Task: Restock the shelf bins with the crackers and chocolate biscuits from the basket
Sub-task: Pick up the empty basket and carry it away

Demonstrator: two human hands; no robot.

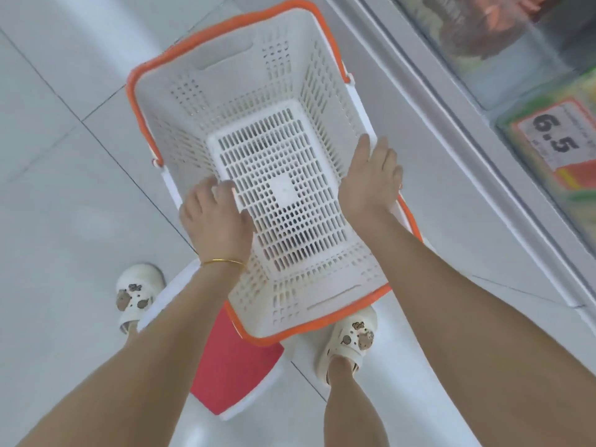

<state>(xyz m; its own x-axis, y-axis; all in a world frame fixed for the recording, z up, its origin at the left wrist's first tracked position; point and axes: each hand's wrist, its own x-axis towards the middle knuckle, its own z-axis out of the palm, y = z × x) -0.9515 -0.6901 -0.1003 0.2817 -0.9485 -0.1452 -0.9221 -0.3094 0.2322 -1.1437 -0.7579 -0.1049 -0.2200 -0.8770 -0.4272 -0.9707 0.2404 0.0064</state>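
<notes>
A white perforated basket (225, 79) with an orange rim fills the middle of the view, and nothing lies inside it. My left hand (214, 217) curls its fingers over the basket's left rim near the white handle. My right hand (371, 179) lies on the right rim with its fingers straight along the white handle. No crackers, chocolate biscuits or shelf bins are in view.
A red-topped white stool (225, 369) stands under the basket's near end, between my two feet in cream clogs (137, 295). A glass-lidded freezer (483, 124) with a "6.5" price tag (554, 130) runs along the right. Pale floor tiles (64, 156) lie to the left.
</notes>
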